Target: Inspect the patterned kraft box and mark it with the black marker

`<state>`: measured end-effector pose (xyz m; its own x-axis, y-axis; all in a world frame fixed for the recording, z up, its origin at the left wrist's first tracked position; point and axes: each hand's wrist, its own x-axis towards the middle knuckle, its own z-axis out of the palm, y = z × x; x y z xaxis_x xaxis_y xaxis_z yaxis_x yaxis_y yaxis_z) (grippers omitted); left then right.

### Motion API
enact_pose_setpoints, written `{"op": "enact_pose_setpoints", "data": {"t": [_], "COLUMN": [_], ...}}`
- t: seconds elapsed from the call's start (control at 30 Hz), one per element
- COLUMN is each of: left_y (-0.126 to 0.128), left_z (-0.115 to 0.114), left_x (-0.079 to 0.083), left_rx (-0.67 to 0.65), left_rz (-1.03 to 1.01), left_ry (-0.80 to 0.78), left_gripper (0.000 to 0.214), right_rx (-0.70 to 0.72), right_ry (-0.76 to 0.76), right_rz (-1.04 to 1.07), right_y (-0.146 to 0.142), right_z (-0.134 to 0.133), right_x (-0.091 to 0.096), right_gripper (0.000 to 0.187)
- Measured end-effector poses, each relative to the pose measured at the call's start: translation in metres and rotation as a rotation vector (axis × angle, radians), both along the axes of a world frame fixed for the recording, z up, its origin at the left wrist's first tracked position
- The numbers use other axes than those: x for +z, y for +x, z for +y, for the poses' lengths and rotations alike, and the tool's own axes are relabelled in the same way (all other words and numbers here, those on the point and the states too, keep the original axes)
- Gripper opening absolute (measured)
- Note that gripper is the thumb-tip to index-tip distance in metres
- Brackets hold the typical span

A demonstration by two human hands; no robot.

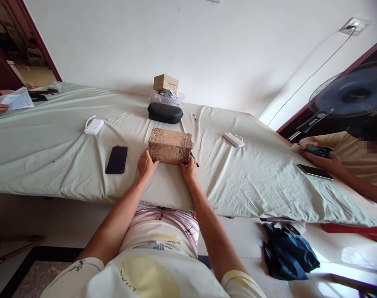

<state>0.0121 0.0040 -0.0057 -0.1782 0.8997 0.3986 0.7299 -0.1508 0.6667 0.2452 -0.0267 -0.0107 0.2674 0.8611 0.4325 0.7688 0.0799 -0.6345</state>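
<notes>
The left hand grips the near left corner of a cardboard box, its thumb along the lower front edge, and the right hand grasps the near right corner in the same way, so that the box is held between the two. The cardboard box, printed with dark looping scribbles, is at the middle of the table, directly in front of the person, on a wrinkled pale green cloth. A dark pen-like item shows just beside the right hand, partly hidden by it. To the left of the left hand lies a black phone, with a white block with a looped strap beyond it; a similar white device lies well to the right of the right hand. Behind the box sits a black case, and a small slim stick lies near its right end. Farther back, by the wall, a clear plastic tub holds assorted items, with a small brown carton above it. At the far left, another person's hands hold white paper; at the right, a seated person holds a dark object near a second phone, below a fan.
</notes>
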Motion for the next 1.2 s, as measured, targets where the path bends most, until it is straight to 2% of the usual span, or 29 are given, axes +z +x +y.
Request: {"op": "enact_pose_setpoints", "data": {"t": [0.13,0.33,0.43,0.57,0.7,0.93,1.07,1.2], "left_y": [-0.001,-0.002,-0.004,-0.003,-0.001,0.003,0.008,0.010], "left_z": [0.001,-0.005,-0.009,-0.009,-0.007,-0.010,-0.016,-0.023], "left_x": [-0.001,0.007,0.012,0.014,0.012,0.013,0.016,0.022], "left_rx": [0.001,-0.072,-0.106,-0.102,-0.092,-0.082,-0.052,-0.050], "left_rz": [-0.066,-0.142,-0.141,-0.134,-0.133,-0.040,0.082,0.171], "left_ry": [0.084,0.447,0.540,0.484,0.385,0.420,0.401,0.398], "left_gripper": [0.076,0.062,0.053,0.054,0.055,0.052,0.044,0.046], "right_rx": [0.009,-0.013,0.011,0.071,0.069,0.045,0.029,-0.029], "right_ry": [0.115,0.465,0.551,0.489,0.386,0.455,0.435,0.426], "right_rz": [0.093,0.309,0.284,0.223,0.243,0.158,0.118,0.048], "right_y": [0.000,0.002,0.002,0.000,0.000,-0.003,-0.009,-0.011], "right_z": [0.002,-0.007,-0.013,-0.013,-0.007,-0.008,-0.010,-0.009], "right_x": [0.004,0.021,0.029,0.030,0.025,0.023,0.022,0.022], "right_gripper": [0.056,0.042,0.036,0.036,0.042,0.040,0.036,0.035]}}
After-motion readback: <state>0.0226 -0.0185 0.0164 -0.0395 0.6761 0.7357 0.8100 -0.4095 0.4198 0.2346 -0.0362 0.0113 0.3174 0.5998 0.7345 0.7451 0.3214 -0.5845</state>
